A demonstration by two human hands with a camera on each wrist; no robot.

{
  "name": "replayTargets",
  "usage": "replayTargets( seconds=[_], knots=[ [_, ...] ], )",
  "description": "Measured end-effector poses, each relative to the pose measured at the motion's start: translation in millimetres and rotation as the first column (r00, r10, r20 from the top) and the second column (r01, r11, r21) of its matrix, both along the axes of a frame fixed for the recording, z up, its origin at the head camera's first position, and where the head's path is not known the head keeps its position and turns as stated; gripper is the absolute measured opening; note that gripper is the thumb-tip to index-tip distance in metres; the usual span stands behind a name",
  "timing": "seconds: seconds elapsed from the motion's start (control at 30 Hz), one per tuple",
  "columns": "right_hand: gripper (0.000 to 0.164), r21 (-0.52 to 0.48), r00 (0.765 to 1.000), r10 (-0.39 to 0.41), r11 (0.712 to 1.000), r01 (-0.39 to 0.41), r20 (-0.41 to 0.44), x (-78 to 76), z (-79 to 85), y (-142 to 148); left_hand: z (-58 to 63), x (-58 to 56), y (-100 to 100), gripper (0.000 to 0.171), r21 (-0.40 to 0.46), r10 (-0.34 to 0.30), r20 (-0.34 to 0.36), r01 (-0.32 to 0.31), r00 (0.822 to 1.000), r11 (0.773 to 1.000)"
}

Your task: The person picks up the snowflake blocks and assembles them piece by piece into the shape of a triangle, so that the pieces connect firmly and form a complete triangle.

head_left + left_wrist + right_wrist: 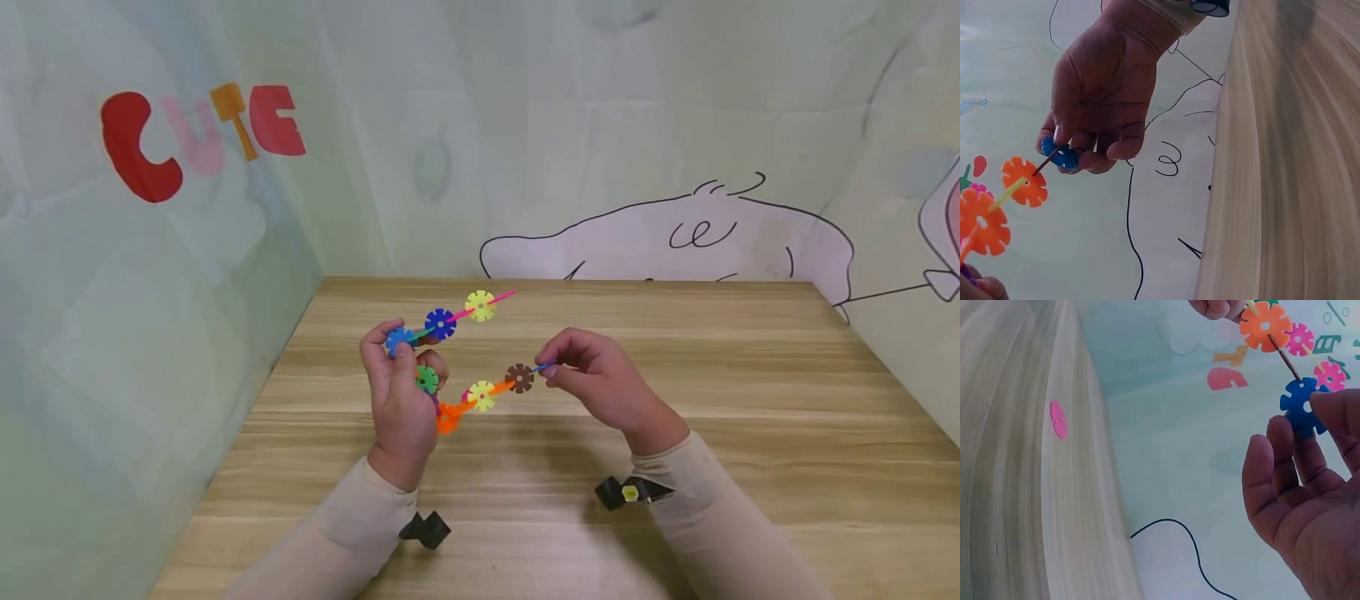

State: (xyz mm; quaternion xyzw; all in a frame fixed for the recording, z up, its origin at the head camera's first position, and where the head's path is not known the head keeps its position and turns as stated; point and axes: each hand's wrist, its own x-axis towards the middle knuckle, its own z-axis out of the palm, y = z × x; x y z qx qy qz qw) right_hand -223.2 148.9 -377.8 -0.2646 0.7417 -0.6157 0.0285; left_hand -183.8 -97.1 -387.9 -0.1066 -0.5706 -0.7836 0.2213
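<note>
A chain of slotted plastic snowflake discs hangs between both hands above the table. My left hand (pixel 399 408) grips it at a light blue disc (pixel 397 340), thumb on top. From there one branch runs through a dark blue disc (pixel 440 324) and a yellow disc (pixel 481 306) to an edge-on pink one. The other branch passes a green disc (pixel 427 380), orange discs (pixel 447 418) and another yellow disc to a brown disc (pixel 519 378). My right hand (pixel 603 379) pinches a blue disc (pixel 1299 403) beside the brown one; in the right wrist view they appear joined.
Below the hands lies a wood-grain table (pixel 750 375). A loose pink disc (pixel 1058 420) rests on it in the right wrist view. Printed fabric walls (pixel 420 167) stand along the table's back and left side.
</note>
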Motion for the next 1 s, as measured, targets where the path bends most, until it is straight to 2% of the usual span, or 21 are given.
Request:
replayTargets(
  seconds=[0.13,0.3,0.47,0.57,0.73,0.8,1.0],
  knots=[
    [0.010,-0.027,0.998,0.058,0.998,-0.059,-0.033,0.1,-3.1,-1.8,-0.8,-0.4,-0.3,0.025,0.002,0.004,-0.003,-0.004,1.000,1.000],
    [0.005,-0.078,0.983,0.157,0.983,-0.164,-0.093,3.1,-8.9,-8.0,-1.2,0.4,0.6,0.024,0.019,-0.005,0.004,0.005,1.000,1.000],
    [0.007,-0.109,0.973,0.215,0.968,-0.224,-0.090,7.7,-13.4,-16.2,-1.2,0.4,1.4,0.025,0.024,-0.012,-0.002,0.013,1.000,1.000],
    [0.012,-0.083,0.974,0.215,0.972,-0.220,-0.070,10.5,-13.4,-18.3,-0.9,0.1,1.3,0.024,0.029,-0.013,-0.006,0.013,1.000,0.999],
    [0.050,0.025,0.984,0.158,0.987,-0.156,-0.083,12.7,-12.4,-19.9,-1.0,-1.5,1.2,0.023,0.058,-0.024,-0.032,0.026,0.999,0.998],
    [0.056,0.077,0.986,0.127,0.990,-0.119,-0.109,12.5,-12.5,-21.0,-1.2,-2.0,1.1,0.023,0.068,-0.029,-0.041,0.032,0.999,0.997],
    [0.040,0.170,0.979,0.085,0.984,-0.053,-0.187,11.0,-16.1,-22.9,-1.4,-1.2,1.1,0.022,0.071,-0.035,-0.025,0.037,0.999,0.997]
  ],
)
